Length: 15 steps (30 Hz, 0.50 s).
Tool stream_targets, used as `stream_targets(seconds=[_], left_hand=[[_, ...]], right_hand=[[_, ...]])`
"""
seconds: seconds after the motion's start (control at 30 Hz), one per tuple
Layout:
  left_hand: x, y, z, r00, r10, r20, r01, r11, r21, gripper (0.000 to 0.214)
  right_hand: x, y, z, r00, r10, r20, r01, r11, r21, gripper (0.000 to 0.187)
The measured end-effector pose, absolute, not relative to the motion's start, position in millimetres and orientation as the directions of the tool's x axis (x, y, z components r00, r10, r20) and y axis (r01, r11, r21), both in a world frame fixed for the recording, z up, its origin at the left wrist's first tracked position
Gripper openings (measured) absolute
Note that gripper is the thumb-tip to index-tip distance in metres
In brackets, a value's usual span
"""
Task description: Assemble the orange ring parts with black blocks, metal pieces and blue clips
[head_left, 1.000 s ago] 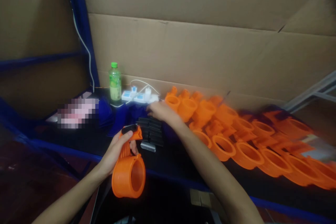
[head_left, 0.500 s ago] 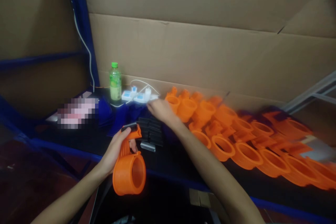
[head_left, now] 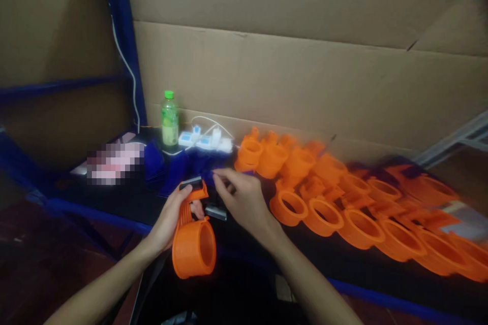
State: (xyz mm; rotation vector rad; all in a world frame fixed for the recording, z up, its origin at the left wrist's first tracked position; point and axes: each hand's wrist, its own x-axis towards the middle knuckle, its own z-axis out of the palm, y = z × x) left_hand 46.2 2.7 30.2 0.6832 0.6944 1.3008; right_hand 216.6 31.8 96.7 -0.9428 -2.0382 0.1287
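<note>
An orange tape dispenser [head_left: 190, 254] is in my left hand [head_left: 168, 221], its ring hanging downward. My thumb lies near a black piece with a toothed metal edge [head_left: 191, 183] at the dispenser's upper end. Just to the right, my right hand [head_left: 246, 200] is closed in a pinch on a thin blue plastic piece [head_left: 208, 175], partly hidden by the fingers. Below these fingertips lies a metallic strip [head_left: 216, 213] on the black tabletop. The black strips behind my right hand are mostly covered by it.
Rows of orange tape dispensers [head_left: 324, 216] fill the table's right side. Blue plastic pieces [head_left: 173, 175] lie behind my left hand. A green-capped bottle [head_left: 170, 119] and a white power strip [head_left: 206, 141] stand along the cardboard wall [head_left: 267, 76]. A blue post [head_left: 127, 45] rises at left.
My right hand has come back toward me from beside the power strip, with a blue piece now showing at its fingers. The left hand still holds the dispenser, nearly in place.
</note>
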Motion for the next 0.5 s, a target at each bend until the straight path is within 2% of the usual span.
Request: stream_targets(seconds=[0.23,0.5], left_hand=[[47.7,2.5,35.0,0.115,0.989,-0.089,-0.655,0.143,0.742,0.026],[48.4,-0.3,33.2,0.128,0.989,-0.072,-0.584,0.134,0.801,0.027]], right_hand=[[210.4,7.2,66.6,-0.362,0.504,0.784,0.512,0.811,-0.284,0.024],[216.8,6.8,52.2,-0.316,0.435,0.843,0.516,0.824,-0.232,0.025]])
